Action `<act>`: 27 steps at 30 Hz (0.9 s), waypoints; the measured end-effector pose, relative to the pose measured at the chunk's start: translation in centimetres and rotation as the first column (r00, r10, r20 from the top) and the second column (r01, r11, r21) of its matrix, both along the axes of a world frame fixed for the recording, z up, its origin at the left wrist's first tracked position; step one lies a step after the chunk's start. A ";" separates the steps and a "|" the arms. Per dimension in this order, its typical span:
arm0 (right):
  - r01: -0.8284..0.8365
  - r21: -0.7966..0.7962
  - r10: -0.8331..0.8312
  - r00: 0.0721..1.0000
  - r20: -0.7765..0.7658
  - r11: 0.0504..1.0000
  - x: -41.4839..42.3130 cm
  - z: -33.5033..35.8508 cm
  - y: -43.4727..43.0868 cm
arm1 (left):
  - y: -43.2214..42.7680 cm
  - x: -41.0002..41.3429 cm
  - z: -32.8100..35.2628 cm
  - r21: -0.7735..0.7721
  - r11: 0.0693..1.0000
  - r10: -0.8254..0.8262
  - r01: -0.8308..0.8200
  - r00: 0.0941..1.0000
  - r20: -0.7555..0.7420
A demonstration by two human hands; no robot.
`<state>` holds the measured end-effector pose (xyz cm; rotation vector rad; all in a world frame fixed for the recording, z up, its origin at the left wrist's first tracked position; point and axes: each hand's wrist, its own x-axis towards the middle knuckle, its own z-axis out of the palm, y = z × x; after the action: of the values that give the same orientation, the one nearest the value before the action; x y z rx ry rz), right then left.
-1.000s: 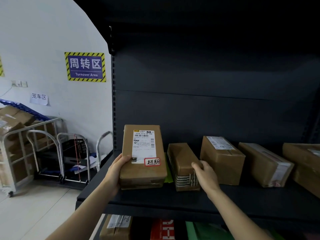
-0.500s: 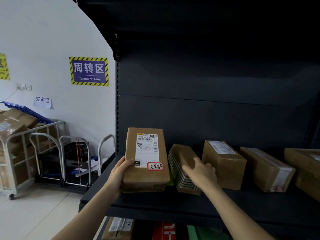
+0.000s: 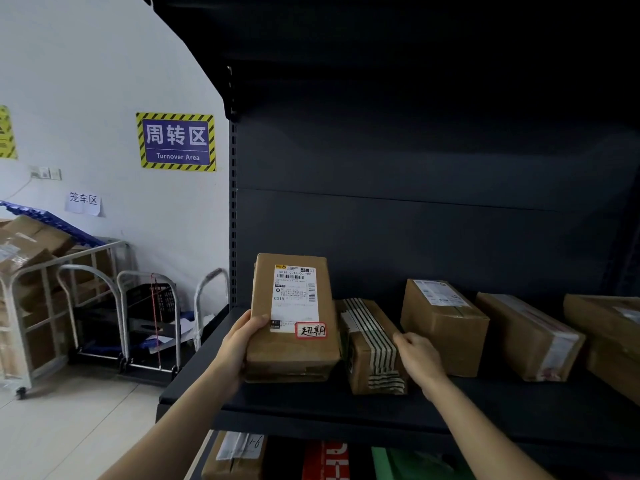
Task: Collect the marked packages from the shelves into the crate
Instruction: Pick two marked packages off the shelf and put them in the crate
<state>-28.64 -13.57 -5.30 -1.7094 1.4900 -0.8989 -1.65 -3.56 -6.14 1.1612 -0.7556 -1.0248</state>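
My left hand [image 3: 239,344] grips the left edge of a flat brown package [image 3: 294,320], held upright at the left end of the dark shelf [image 3: 311,407]. Its face carries a white shipping label and a red-bordered handwritten sticker [image 3: 310,330]. Beside it on the right, a smaller brown box with striped tape [image 3: 372,344] lies tipped so that the stripes face up. My right hand [image 3: 419,358] rests against that box's right side, fingers on it. No crate is in view.
Three more brown boxes [image 3: 445,323] [image 3: 530,336] [image 3: 609,337] stand further right on the shelf. Parcels lie on the shelf below [image 3: 235,455]. To the left are metal cage trolleys [image 3: 45,306] with boxes, hand carts [image 3: 149,323] and open floor.
The striped box has been turned by my right hand from lying flat to showing its striped side upward. My left hand has kept the marked package upright in about the same place.
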 end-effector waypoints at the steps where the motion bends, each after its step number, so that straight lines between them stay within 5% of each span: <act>1: 0.006 -0.035 -0.007 1.000 -0.030 0.999 0.0 0.0 -0.1 | 0.0 0.0 0.0 0.002 1.000 -0.001 0.001 1.000 0.000; 9: -0.057 -0.343 -0.114 0.882 -0.458 0.938 2.3 1.4 1.0 | -0.1 0.2 -0.1 0.018 1.000 0.003 -0.003 1.000 0.015; 14: -0.071 -0.146 -0.058 0.686 -0.726 0.987 5.0 2.4 1.2 | 0.0 0.3 -0.1 0.029 1.000 -0.005 0.004 1.000 0.023; 16: -0.042 -0.086 -0.033 0.695 -0.718 0.995 5.0 2.5 1.0 | 0.2 0.4 -0.1 0.030 1.000 -0.002 0.002 1.000 0.012; 19: -0.005 -0.062 -0.030 0.841 -0.540 0.998 3.7 2.6 0.6 | 0.4 0.5 -0.1 0.027 1.000 -0.005 0.005 1.000 -0.007; 22: -0.023 -0.023 0.022 0.999 -0.045 0.999 1.9 2.2 0.6 | 0.4 0.4 0.1 -0.002 1.000 0.001 -0.001 1.000 -0.013; 24: -0.074 0.037 0.057 0.938 0.341 0.997 1.2 1.8 1.0 | 0.4 0.1 0.3 -0.034 0.999 0.015 -0.016 1.000 -0.017; 27: -0.144 0.065 0.077 0.800 0.595 0.988 0.9 1.0 1.2 | 0.0 -0.2 0.6 -0.074 0.997 0.008 -0.009 1.000 -0.013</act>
<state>-27.79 -12.34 -4.30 -1.2518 0.9822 -1.1353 -1.87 -3.55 -5.58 1.0927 -0.7717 -0.9886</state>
